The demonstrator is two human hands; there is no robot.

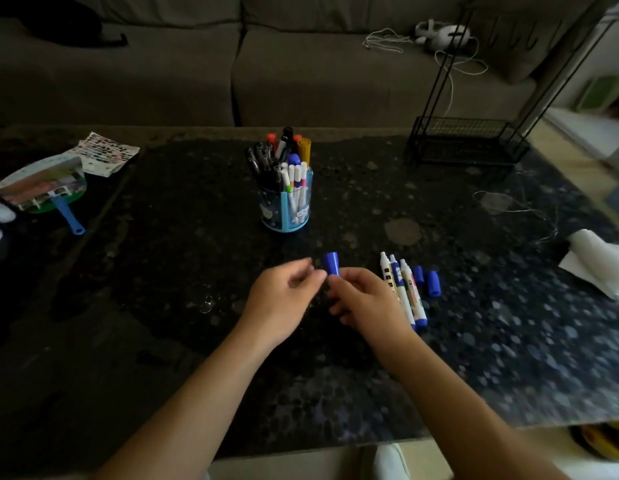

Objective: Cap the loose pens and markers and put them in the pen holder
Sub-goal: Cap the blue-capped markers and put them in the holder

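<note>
Fingers of the right hand (366,299) wrap a blue-capped marker (331,264), cap end pointing up and away toward the pen holder (287,206). Left hand (283,296) sits just beside it, loosely curled; whether it touches the marker cannot be told. Right of the right hand lie three uncapped markers (403,289) and two loose caps (427,280), long axes running front to back; the right hand is nearer.

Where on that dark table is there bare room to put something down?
Bare table stretches between the fan and the pen holder. It is crowded right of the right hand, where uncapped markers and loose caps lie.
</note>
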